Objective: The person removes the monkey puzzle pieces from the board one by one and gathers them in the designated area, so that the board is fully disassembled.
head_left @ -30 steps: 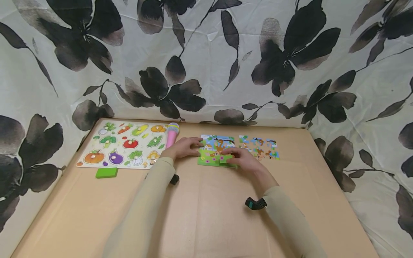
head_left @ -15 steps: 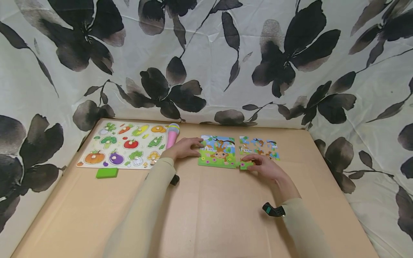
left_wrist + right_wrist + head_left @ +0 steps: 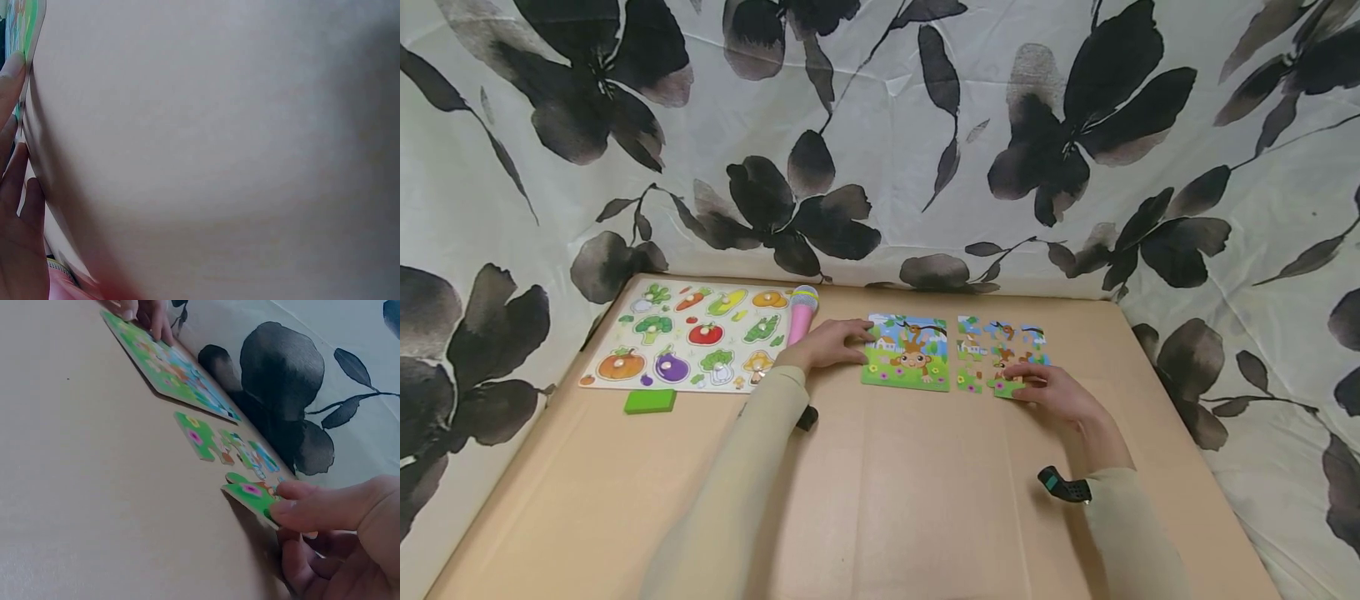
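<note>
In the head view, a square monkey picture board (image 3: 906,377) lies flat. My left hand (image 3: 829,344) rests at its left edge; the left wrist view has those fingers (image 3: 14,187) fairly straight against it. My right hand (image 3: 1063,395) pinches a green jigsaw piece with a pink flower (image 3: 253,492) between thumb and fingers. That piece is tilted, one edge raised above the table. Beside the board lie several loose jigsaw pieces (image 3: 972,346); the right hand partly covers those at the right. A flowered corner piece (image 3: 197,439) lies flat, close to the held one.
A white vegetable puzzle board (image 3: 681,358) lies at the back left, with a pink toy microphone (image 3: 800,321) at its right edge. A green block (image 3: 650,402) sits before it. Floral cloth (image 3: 910,125) hangs behind the tan table (image 3: 895,500).
My right hand has moved right, off the monkey board, and set a flowered piece down among the loose ones. It now holds another piece farther right. The left hand stays put.
</note>
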`<state>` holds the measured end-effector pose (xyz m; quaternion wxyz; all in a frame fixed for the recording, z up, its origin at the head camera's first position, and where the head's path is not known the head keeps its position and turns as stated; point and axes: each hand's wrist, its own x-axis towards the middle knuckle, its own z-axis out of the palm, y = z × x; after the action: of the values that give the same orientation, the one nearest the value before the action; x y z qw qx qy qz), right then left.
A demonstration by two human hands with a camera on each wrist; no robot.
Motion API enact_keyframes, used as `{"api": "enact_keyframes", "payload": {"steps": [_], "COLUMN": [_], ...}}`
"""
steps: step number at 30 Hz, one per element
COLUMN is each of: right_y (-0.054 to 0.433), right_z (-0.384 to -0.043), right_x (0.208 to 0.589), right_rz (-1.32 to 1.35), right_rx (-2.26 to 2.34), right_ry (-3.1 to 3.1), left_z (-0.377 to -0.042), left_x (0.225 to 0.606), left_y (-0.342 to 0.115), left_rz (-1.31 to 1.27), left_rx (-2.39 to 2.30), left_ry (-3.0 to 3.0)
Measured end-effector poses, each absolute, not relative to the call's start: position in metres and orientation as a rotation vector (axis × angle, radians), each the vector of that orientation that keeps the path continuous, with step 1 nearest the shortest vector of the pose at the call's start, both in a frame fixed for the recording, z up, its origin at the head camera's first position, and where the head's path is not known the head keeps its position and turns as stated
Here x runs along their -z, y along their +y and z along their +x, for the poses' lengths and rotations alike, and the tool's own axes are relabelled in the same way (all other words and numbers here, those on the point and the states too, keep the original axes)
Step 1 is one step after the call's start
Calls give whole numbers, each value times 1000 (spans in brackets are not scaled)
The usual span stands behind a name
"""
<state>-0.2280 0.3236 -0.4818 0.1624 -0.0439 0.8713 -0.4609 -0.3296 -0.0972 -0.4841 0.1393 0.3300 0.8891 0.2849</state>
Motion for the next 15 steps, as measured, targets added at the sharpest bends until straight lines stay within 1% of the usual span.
{"api": "enact_keyframes", "payload": {"steps": [15], "right_y": [318], "right_z": [-229], "right_x": [487], "right_rz": [-205], "right_rx": [1188], "right_ry": [2646], "left_z": [-330], "left_x": [484], "left_y": [-97], "left_rz": [985], "left_rx": [-815], "left_ry": [2579]}}
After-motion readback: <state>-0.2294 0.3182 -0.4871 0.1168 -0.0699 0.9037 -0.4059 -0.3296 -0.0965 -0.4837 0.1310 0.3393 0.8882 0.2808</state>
